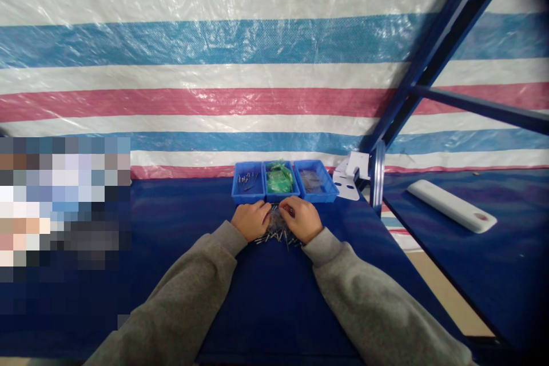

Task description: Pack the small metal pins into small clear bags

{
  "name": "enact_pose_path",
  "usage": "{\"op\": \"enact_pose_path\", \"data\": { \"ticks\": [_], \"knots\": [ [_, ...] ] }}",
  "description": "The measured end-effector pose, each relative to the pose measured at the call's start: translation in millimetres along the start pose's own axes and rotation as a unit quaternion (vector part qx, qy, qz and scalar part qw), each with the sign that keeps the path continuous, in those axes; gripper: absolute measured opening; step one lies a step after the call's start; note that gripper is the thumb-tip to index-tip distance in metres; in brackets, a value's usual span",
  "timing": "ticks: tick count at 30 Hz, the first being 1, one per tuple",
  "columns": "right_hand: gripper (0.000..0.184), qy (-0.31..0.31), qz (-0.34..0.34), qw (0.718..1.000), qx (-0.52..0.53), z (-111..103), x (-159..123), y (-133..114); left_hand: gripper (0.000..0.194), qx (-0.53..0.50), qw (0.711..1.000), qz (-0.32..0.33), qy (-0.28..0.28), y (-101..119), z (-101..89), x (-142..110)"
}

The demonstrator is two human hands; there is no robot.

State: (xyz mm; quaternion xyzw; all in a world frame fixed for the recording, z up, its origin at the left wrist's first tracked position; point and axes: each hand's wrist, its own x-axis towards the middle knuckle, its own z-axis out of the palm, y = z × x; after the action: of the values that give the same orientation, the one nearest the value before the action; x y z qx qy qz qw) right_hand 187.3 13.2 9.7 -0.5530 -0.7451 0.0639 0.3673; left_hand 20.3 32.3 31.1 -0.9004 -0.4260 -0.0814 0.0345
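Head view: both my hands are low over the tabletop [274,309], close together, with a loose pile of thin metal pins [279,237] between and just below them. Something clear, looks like a plastic bag [277,222], sits between my fingers at the top of the pile.

Left hand [252,221]: palm down, fingers curled and bunched, fingertips at the bag's left side. Can't tell if they pinch anything. Right hand [302,219]: fingers bent, thumb and index drawn near each other at the bag's right side. Can't tell if a pin is in there; too small.

Just beyond my hands, three blue bins in a row, side by side. Left bin [235,190]: a few metal pieces. Middle bin [281,197]: green plastic bag [279,178]. Right bin [328,187]: clear plastic, contents unclear.

Right of the bins, white cut-out sheets [348,187], near a metal post [378,178]. Well right of my right hand, a long white object [452,206] lies on a second blue surface [506,257]. Striped tarp [240,46] behind everything. Far left of my left hand is pixelated, can't read it.
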Motion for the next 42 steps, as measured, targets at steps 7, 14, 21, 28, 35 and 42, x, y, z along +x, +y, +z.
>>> {"op": "enact_pose_path", "data": {
  "ticks": [7, 14, 21, 28, 35, 42],
  "knots": [
    [0.011, 0.003, 0.005, 1.000, 0.003, 0, 0, 1, 0.023, 0.011, 1.000, 0.002, -0.009, -3, -2.4, 1],
    [0.011, 0.004, 0.003, 1.000, 0.005, 3, 0, 2, 0.024, 0.026, 0.999, -0.012, -0.017, 0, -1.6, 4],
    [0.014, 0.015, 0.005, 1.000, 0.012, 1, 1, 3, 0.022, 0.043, 0.999, 0.002, 0.002, -2, -2.1, 4],
    [0.023, 0.025, -0.022, 0.998, 0.055, -3, 1, -1, 0.020, 0.017, 0.992, 0.083, 0.093, -9, -3.3, 2],
    [0.021, 0.048, -0.032, 0.993, 0.102, -5, 0, -4, 0.020, -0.113, 0.971, 0.062, 0.199, -11, 0.6, -1],
    [0.020, 0.076, -0.031, 0.989, 0.125, -8, 1, -8, 0.019, -0.181, 0.957, 0.038, 0.224, -10, 0.6, -3]
  ]
}}
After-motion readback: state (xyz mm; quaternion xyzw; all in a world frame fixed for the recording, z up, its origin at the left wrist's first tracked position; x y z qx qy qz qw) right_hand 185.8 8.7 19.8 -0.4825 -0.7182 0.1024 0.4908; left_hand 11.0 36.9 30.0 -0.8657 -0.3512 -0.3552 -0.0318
